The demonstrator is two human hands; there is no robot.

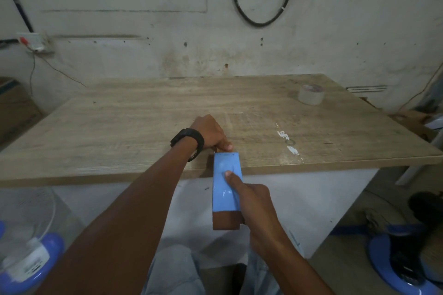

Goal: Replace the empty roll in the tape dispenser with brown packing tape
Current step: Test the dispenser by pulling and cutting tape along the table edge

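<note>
In front of the table's near edge I hold a brown packing tape roll [226, 221], seen edge-on. A light blue strip [225, 175] covers its top face and runs up to the table edge. My left hand [211, 133], with a black watch on the wrist, is closed around the far end of the blue strip over the wooden table [119, 127]. My right hand [254, 201] grips the roll's right side, with one fingertip pressed flat on the blue strip. No tape dispenser shows clearly; whatever sits under my left hand is hidden.
A pale, near-clear tape roll [311, 94] stands at the table's back right. White paint marks [288, 141] lie near the front edge. Blue-based fans sit on the floor at left [28, 261] and right [402, 263]. A cardboard box [14, 108] stands far left.
</note>
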